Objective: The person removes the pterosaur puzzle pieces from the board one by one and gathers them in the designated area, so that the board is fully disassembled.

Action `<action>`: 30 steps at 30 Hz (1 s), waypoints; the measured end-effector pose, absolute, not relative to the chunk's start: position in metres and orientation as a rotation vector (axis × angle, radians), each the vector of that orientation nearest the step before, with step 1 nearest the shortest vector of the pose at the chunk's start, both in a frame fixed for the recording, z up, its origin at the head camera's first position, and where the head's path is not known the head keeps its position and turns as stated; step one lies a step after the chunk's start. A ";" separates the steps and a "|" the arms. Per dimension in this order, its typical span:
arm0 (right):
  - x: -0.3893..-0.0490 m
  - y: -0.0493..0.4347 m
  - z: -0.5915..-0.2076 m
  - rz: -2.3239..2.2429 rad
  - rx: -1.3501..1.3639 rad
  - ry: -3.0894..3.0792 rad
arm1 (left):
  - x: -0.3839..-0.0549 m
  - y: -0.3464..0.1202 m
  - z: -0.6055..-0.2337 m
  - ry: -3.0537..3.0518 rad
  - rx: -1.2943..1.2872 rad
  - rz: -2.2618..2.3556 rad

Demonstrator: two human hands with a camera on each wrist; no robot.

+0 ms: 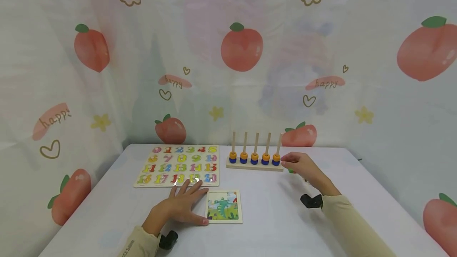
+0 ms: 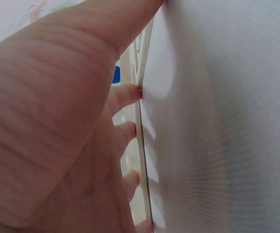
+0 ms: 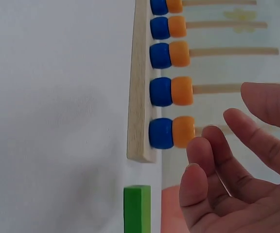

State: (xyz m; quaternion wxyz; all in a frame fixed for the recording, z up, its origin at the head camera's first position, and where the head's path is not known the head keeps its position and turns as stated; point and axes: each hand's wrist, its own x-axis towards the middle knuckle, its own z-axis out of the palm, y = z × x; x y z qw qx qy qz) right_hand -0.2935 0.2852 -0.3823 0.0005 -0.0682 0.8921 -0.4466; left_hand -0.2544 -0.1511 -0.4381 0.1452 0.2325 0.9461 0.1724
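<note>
My left hand (image 1: pixel 180 208) lies with fingers spread, its fingertips at the near edge of a number puzzle board (image 1: pixel 141 183). Its thumb and index finger reach the left side of a framed dinosaur picture puzzle (image 1: pixel 222 207). At the right end of a wooden bead rack (image 1: pixel 254 167), my right hand (image 1: pixel 303 165) hovers with loosely bent fingers and holds nothing. Each peg of the rack carries a blue bead (image 3: pixel 161 133) below an orange bead (image 3: pixel 183 132). In the right wrist view the fingertips are close by the end peg's orange bead.
A green block (image 3: pixel 137 208) lies just past the rack's right end, partly hidden by the right hand in the head view. The white-covered table (image 1: pixel 264 237) meets a fruit-patterned curtain (image 1: pixel 214 102) at the back and sides.
</note>
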 end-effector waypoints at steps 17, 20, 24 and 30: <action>-0.285 0.219 -0.392 -1.411 -0.431 2.726 | -0.255 -0.151 -0.440 2.757 0.675 0.473; -0.284 0.208 -0.394 -1.394 -0.464 2.722 | -0.256 -0.151 -0.442 2.763 0.674 0.484; -0.282 0.195 -0.397 -1.355 -0.516 2.713 | -0.255 -0.151 -0.442 2.760 0.669 0.496; -0.279 0.178 -0.401 -1.259 -0.657 2.672 | -0.252 -0.149 -0.435 2.746 0.651 0.463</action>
